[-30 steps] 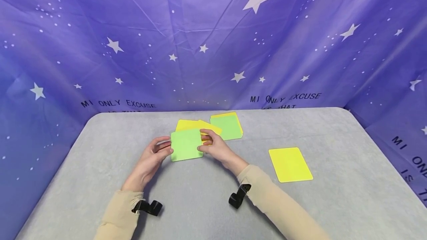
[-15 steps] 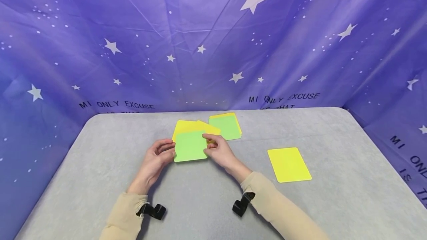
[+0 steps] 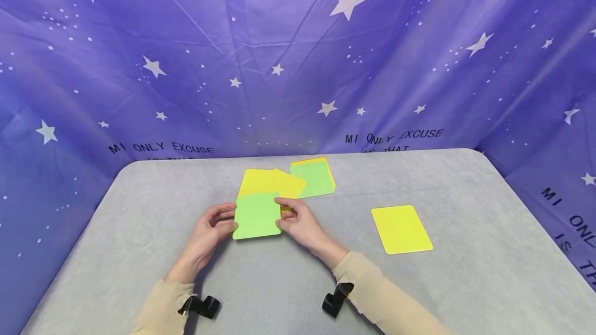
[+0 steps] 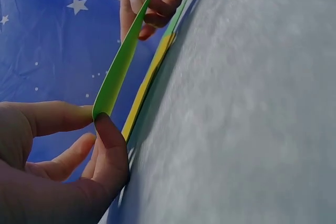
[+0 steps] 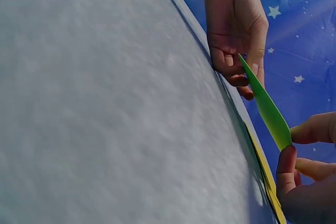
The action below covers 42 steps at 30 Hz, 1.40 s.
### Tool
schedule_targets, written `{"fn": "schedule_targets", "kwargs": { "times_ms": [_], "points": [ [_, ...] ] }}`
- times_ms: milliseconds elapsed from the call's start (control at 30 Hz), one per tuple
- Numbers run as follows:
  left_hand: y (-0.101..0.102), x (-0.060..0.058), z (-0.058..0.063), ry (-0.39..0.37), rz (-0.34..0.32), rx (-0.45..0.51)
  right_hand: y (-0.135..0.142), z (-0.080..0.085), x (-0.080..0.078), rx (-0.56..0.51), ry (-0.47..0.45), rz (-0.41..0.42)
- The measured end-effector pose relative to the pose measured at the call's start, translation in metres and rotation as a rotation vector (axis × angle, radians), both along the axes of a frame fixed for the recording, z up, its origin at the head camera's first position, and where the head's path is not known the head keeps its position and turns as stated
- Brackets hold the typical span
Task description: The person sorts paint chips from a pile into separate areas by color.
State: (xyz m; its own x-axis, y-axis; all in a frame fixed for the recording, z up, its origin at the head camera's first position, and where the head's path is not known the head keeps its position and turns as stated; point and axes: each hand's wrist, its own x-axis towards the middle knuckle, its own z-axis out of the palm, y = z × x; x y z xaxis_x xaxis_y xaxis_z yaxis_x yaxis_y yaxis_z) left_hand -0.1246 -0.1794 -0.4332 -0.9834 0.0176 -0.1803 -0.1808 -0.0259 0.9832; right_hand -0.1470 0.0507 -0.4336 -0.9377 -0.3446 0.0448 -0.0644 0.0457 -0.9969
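Observation:
A thin square green card (image 3: pixel 257 216) is held between both hands, toward the left of the table in the head view. My left hand (image 3: pixel 205 237) pinches its left edge between thumb and fingers. The opposite edge is in the grip of my right hand (image 3: pixel 304 224). Seen edge-on in the left wrist view, the green card (image 4: pixel 118 72) is tilted and raised off the table. Behind and partly under it, overlapping yellow cards (image 3: pixel 258 181) lie flat. The right wrist view also has the green card (image 5: pixel 269 108) between thumb and fingers.
At the back, another green card (image 3: pixel 313 179) lies over a yellow one. A single yellow card (image 3: pixel 402 229) lies to the right. The grey table (image 3: pixel 489 237) ends at a purple star-patterned curtain (image 3: pixel 288 30). A black camera mount is on each wrist.
Both hands have shifted the green card slightly right, then back left and nearer to me. More of the yellow cards behind it shows. The other cards stay put.

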Motion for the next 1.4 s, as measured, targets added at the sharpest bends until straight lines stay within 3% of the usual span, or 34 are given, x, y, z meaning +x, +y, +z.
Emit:
{"fn": "schedule_targets", "kwargs": {
  "times_ms": [267,500,600,667,833,1167,1400],
  "points": [
    [-0.022,0.012,0.002,0.001,-0.017,-0.1,-0.014,-0.003,0.011,0.152,0.158,0.051],
    [-0.042,0.02,0.002,0.018,-0.027,-0.166,-0.03,0.01,0.02,0.132,0.133,0.074],
    [-0.05,0.022,0.002,0.032,-0.031,-0.2,-0.038,0.008,0.021,0.14,0.128,0.072],
    [-0.055,0.024,0.003,0.036,-0.03,-0.23,-0.044,-0.003,0.019,0.147,0.137,0.069],
    [-0.064,0.029,0.005,0.064,-0.029,-0.291,-0.054,-0.004,0.021,0.186,0.167,0.081],
    [-0.074,0.032,0.005,0.093,-0.044,-0.434,-0.066,-0.001,0.02,0.385,0.24,0.113],
    [-0.076,0.032,0.004,0.098,-0.058,-0.477,-0.069,0.002,0.018,0.478,0.233,0.132]
  ]
}}
